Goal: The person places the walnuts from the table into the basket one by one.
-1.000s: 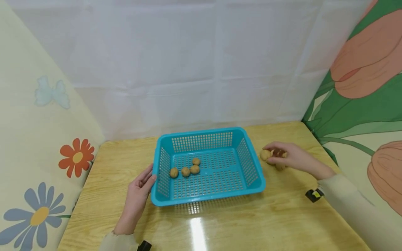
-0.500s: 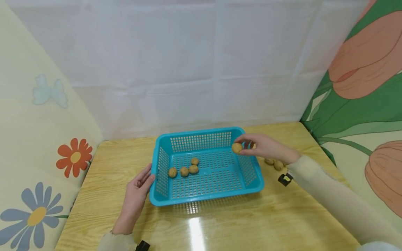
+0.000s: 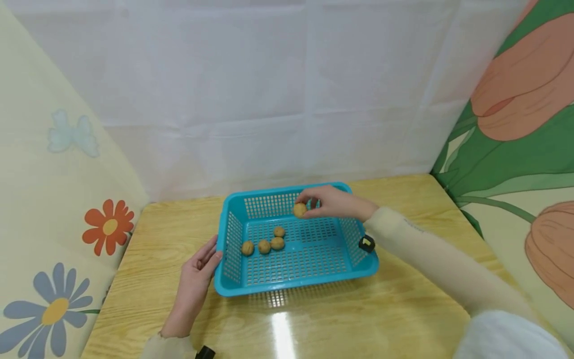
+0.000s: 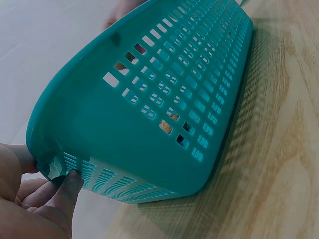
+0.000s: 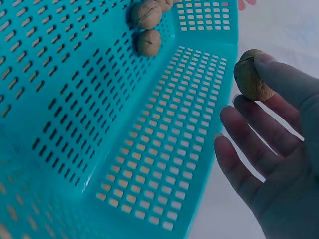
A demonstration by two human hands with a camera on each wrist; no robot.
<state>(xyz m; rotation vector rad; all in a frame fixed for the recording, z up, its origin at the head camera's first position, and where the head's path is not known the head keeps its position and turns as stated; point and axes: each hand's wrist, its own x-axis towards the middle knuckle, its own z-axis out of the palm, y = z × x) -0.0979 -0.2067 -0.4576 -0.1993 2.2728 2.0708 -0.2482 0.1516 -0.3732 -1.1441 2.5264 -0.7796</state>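
Observation:
A walnut [image 3: 300, 210] is pinched between the thumb and fingers of my right hand [image 3: 329, 201], held over the back half of a turquoise plastic basket [image 3: 296, 287]. The right wrist view shows that walnut [image 5: 251, 77] near the thumb tip, with the other fingers spread below it. Several walnuts [image 3: 277, 243] lie on the basket floor, left of centre. My left hand [image 3: 195, 274] grips the basket's left rim. In the left wrist view its fingers [image 4: 74, 186] curl under the rim at the basket's end.
The basket stands on a wood-grain table [image 3: 323, 319]. A white cloth [image 3: 224, 99] hangs behind it, with flower-patterned panels on the left [image 3: 27, 199] and right [image 3: 529, 164]. My right sleeve [image 3: 430, 254] crosses over the basket's right rim.
My right hand has carried the walnut leftward from the table at the right to over the basket. The forearm now hides the walnuts lying there. My left hand stays on the rim.

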